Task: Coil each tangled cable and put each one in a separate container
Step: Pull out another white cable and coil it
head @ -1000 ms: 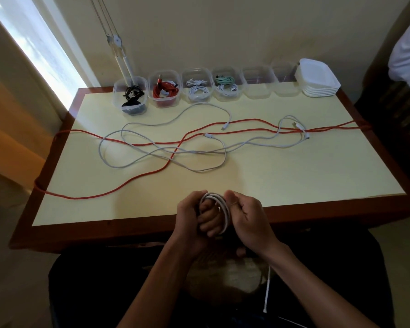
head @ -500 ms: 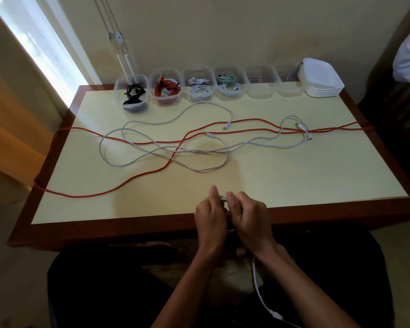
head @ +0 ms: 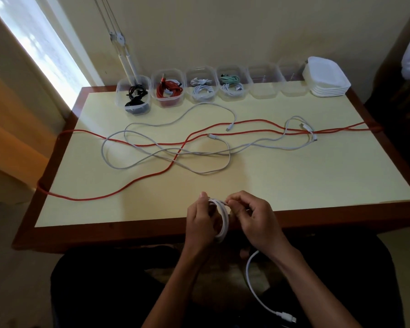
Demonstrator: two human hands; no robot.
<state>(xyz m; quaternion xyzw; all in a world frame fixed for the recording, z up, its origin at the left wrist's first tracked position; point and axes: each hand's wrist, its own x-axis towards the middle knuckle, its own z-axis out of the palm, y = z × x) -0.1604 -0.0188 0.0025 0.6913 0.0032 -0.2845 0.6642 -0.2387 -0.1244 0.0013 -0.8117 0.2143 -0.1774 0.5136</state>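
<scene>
A smooth white round-sheathed cable [head: 223, 218] is wound into a small coil of several loops at the near edge of the pale yellow wooden-rimmed table [head: 294, 181]. The coil stands on edge, its long axis running near to far, so only its rim shows between the two hands. The left hand [head: 202, 223] grips the coil, fingers curled round its left side with the thumb up at the far end. The right hand [head: 253, 221] pinches a strand at the top of the coil between thumb and forefinger, the other fingers loosely bent. A loose tail of the same cable drops from under the right wrist, curves down over the lap and ends in a white plug [head: 287, 317] pointing right and near.

Farther across the table lie a long red braided cable [head: 246, 121], stretched left to right and hanging over both ends, and thin grey-white cables [head: 166, 152] looped over it. Along the far edge stands a row of clear plastic containers [head: 200, 85], four of them holding coiled cables, and a stack of white lids [head: 329, 78] at the right.
</scene>
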